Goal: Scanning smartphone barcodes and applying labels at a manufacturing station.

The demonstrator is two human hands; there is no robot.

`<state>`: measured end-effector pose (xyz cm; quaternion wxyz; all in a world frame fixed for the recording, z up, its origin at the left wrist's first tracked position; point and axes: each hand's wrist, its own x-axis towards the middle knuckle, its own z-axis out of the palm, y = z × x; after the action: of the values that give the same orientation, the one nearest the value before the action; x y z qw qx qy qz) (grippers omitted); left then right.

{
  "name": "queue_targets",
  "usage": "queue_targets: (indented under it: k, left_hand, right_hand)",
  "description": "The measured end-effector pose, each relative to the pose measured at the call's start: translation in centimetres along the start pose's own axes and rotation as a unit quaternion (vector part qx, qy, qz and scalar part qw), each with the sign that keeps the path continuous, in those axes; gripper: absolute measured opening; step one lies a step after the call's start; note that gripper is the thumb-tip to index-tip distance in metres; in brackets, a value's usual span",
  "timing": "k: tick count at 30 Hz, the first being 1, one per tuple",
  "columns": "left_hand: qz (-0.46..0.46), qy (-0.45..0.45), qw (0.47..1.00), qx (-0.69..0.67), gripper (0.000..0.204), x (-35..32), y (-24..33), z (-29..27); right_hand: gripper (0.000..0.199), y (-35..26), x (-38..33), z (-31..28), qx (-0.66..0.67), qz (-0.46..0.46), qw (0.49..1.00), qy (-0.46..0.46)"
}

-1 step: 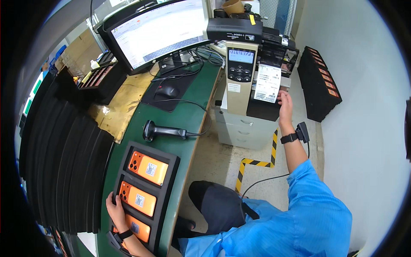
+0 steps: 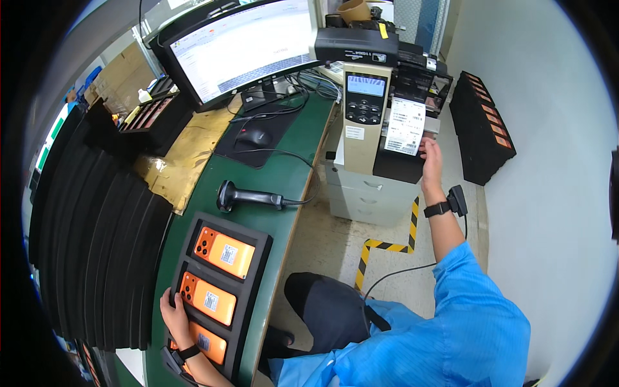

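In a black foam tray [image 2: 253,271] on the green table lie three orange phones, each with three camera lenses and a white label. My left hand [image 2: 175,319] grips the tray's left rim beside the middle phone [image 2: 209,300], its fingertips close to the phone's camera end. At the right, a white printed label [image 2: 405,129] hangs out of the front of a beige and black label printer [image 2: 364,145]. My right hand [image 2: 431,161] has its fingers closed at the label's lower right edge; part of that grip is hidden.
A black barcode scanner [image 2: 251,197] lies beyond the tray, and a mouse [image 2: 253,135] rests on its pad below a monitor [image 2: 242,45]. Tall stacked black trays [image 2: 97,238] stand at the left. More filled trays [image 2: 480,129] lean by the right wall. Cables cross the table.
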<state>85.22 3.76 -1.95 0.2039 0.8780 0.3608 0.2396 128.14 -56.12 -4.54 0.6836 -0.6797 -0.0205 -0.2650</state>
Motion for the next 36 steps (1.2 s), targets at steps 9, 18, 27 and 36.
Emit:
queue_targets:
  k: [9,18,27,36]
  left_hand:
    - [-0.009,-0.014,1.000,0.019,0.037,-0.2,1.3,-0.3]
    - [-0.014,0.000,1.000,0.027,0.035,-0.4,2.0,-0.4]
    - [0.036,0.033,0.998,0.029,0.035,-0.4,1.4,0.0]
    - [0.015,0.046,0.998,0.026,0.036,-1.1,2.2,-0.3]
  right_hand:
    - [0.032,0.1,0.3,-0.7,0.025,0.043,0.998,-0.028]
    - [0.031,0.4,0.3,-0.4,0.007,0.039,0.999,-0.010]
    - [0.035,2.6,1.2,-1.6,-0.028,0.014,0.999,-0.031]
    - [0.030,3.0,1.7,-1.7,-0.018,-0.003,0.999,-0.045]
